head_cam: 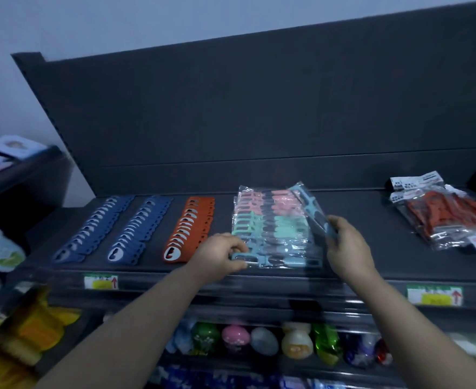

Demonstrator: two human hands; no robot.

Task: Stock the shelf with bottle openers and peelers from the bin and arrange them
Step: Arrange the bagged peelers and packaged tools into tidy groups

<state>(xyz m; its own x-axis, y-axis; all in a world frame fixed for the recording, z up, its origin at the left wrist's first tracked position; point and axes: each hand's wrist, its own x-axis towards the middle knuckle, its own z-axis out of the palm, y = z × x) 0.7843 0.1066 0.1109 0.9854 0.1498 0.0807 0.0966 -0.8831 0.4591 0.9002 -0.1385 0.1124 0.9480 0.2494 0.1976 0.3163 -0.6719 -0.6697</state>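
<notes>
Both forearms reach over a lower shelf of colourful bottles (259, 341). Top shelf (352, 220) is dark, with a dark back panel (259, 108) and pale wall behind. Left to right on it: two rows of blue bottle openers (96, 228), an orange row (187, 228), stack of bagged peelers (273, 228), red packs (441, 217) well apart at far right. Left hand (220, 255) pinches the front blue peeler (262, 259) at the shelf edge. Right hand (346, 245) grips another bagged peeler (309, 209), tilted over the stack's right side.
</notes>
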